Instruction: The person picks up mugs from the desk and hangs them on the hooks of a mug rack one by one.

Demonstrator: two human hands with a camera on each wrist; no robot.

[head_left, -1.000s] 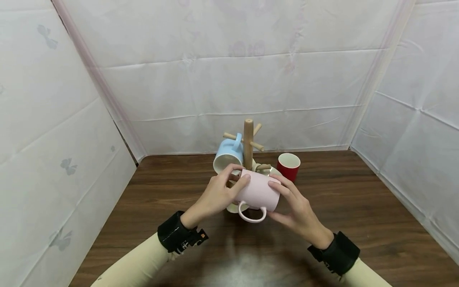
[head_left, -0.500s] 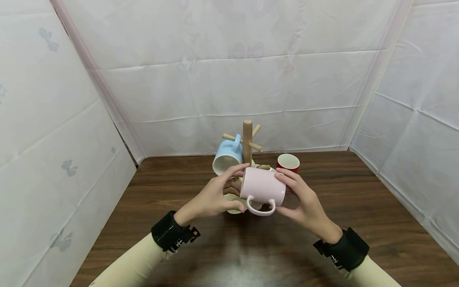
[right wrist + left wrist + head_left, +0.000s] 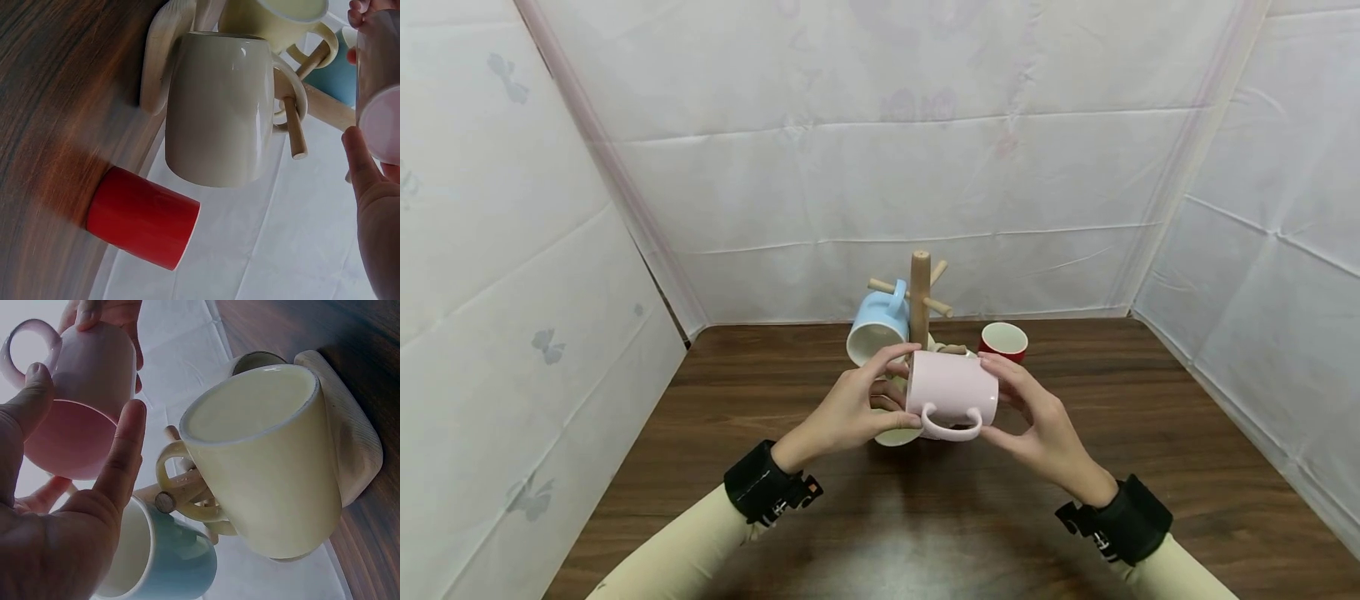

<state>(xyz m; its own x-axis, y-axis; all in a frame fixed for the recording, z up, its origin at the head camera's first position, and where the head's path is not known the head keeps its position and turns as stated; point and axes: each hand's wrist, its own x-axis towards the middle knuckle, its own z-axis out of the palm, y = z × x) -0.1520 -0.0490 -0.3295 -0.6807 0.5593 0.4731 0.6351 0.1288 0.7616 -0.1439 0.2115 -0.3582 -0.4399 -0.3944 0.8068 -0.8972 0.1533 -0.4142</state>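
Observation:
A pink mug (image 3: 953, 385) lies sideways in the air before the wooden mug tree (image 3: 920, 300), its handle toward the person. My left hand (image 3: 848, 410) holds it at the open end, thumb near the handle. At the closed end, my right hand (image 3: 1048, 433) grips it with thumb and fingers. A light-blue mug (image 3: 883, 315) hangs on the tree's upper left. In the left wrist view, a pale yellow mug (image 3: 269, 469) hangs by its handle on a lower peg. The right wrist view shows an off-white mug (image 3: 215, 112) on another peg.
A red cup (image 3: 144, 215) stands on the dark wooden table (image 3: 760, 392), right of the tree; no handle shows. Upper pegs (image 3: 937, 307) stick out above the pink mug. White sheeting (image 3: 865, 183) encloses the back and both sides.
The pink mug has shifted slightly right and up, and its handle has swung upward. My left thumb left the mug's side, then came back near its open end. My right hand moved slightly right.

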